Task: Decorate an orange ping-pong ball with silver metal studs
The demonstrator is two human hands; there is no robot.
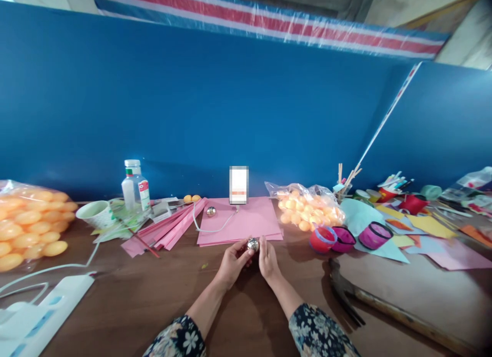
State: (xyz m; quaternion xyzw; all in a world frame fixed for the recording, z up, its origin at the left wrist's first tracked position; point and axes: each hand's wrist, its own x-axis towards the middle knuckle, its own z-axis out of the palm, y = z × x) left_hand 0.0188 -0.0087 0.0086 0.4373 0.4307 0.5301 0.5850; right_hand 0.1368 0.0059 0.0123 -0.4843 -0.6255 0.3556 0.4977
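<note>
Both my hands meet over the brown table [134,295], holding a small shiny silver ball [252,244] between them. My left hand [233,259] curls its fingers round the ball from the left. My right hand [268,258] pinches it from the right. Just beyond them lies a stack of pink paper [246,224] with a second silver ball [211,211] and a white cable [215,226] on it. A phone [239,185] stands upright behind the paper against the blue wall.
Bags of orange balls sit at far left [26,224] and right of centre [309,206]. A bottle [134,185], paper cup [96,213], pink strips [169,229] and power strip [42,311] lie left. Small red and purple buckets [348,238] and coloured paper scraps [423,226] lie right.
</note>
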